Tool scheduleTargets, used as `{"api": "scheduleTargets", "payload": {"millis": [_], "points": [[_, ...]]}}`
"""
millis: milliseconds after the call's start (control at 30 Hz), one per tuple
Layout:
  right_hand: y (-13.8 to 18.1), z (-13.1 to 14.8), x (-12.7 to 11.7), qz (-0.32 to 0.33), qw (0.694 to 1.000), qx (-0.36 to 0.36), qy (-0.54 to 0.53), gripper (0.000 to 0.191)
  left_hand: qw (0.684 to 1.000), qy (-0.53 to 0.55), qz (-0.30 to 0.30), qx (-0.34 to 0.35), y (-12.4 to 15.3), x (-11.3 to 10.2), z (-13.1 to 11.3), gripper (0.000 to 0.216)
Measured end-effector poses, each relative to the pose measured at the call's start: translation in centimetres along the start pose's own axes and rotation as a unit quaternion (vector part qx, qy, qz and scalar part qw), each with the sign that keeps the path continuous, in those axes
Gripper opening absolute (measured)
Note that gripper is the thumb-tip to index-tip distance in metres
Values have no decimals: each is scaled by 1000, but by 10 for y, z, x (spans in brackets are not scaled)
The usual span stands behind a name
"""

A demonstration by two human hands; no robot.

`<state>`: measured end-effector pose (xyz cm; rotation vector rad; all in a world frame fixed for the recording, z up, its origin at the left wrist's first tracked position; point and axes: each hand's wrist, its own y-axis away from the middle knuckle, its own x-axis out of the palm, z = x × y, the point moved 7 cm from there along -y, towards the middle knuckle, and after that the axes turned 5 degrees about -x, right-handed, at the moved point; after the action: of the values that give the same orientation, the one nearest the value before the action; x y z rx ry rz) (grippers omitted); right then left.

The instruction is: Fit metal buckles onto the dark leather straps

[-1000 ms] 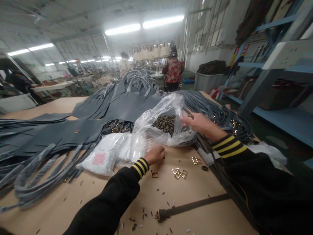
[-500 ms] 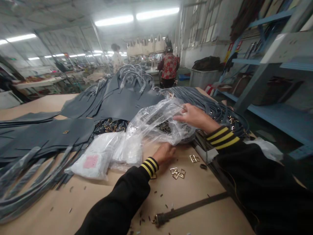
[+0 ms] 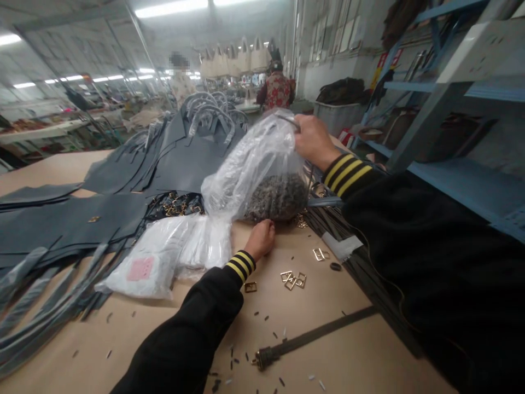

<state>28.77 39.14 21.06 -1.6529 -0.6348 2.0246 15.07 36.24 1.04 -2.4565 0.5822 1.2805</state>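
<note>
Background: lit by ceiling tubes point(image 3: 172, 8), with pale bags point(image 3: 232, 60) hung in a row and a person in a red floral garment point(image 3: 276, 90) seen from behind.
Right side: lined with blue shelves point(image 3: 471, 186).
Bench point(image 3: 340, 290): spreads brown and bare in patches, strewn with small dark bits point(image 3: 281, 381) and a few white ones.
Right grip point(image 3: 314, 139): closes on the gathered top of the clear bag, with a slim dark piece point(image 3: 292, 121) at the fingers (too small to name).
Clear bag point(image 3: 241, 164): hangs from the right grip, slanting down to the left, heavy at the bottom with dark small pieces point(image 3: 276, 197); sits at or just over the bench, contact unclear.
Left grip point(image 3: 261, 239): curls just below the bag's underside, fingers bent inward; cannot tell whether around anything.
White packets point(image 3: 200, 246): lie left of the left grip, one bearing a pink label point(image 3: 140, 268).
Gold buckles point(image 3: 293, 280): lie loose, several clustered right of the left sleeve.
Buckled strap point(image 3: 320, 334): stretches across the near bench.
Grey panels point(image 3: 82, 219): lie stacked at far left.
</note>
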Motion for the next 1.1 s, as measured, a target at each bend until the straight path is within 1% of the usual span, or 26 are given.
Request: {"api": "scheduleTargets", "payload": {"millis": [100, 233, 400, 567, 733, 833, 900, 967, 1033, 1100], "points": [[-18, 10, -4, -49, 999, -21, -11, 24, 1000, -24, 11, -3, -8, 6, 3, 17], [-16, 14, 1, -51, 998, -36, -23, 20, 998, -53, 22, -15, -14, 11, 3, 22], [1, 7, -3, -31, 998, -38, -25, 17, 994, -99, 46, 4, -1, 16, -13, 26], [18, 4, -10, 4, 999, -34, -42, 13, 986, -135, 69, 70, 12, 23, -39, 19], [31, 3, -12, 53, 997, -40, -46, 13, 975, -170, 77, 117, 9, 44, -58, 25], [37, -2, -12, 71, 996, -43, -39, 12, 968, -186, 90, 143, 16, 54, -62, 23], [43, -8, -13, 81, 995, -39, -32, 13, 962, -192, 102, 166, 27, 54, -62, 22], [51, -13, -14, 90, 995, -35, -26, 14, 956, -195, 117, 187, 39, 50, -60, 21], [63, -16, -15, 104, 994, -32, -25, 15, 952, -195, 125, 198, 49, 43, -59, 20], [77, -18, -15, 121, 992, -33, -28, 16, 954, -191, 120, 198, 52, 37, -61, 21]]}}
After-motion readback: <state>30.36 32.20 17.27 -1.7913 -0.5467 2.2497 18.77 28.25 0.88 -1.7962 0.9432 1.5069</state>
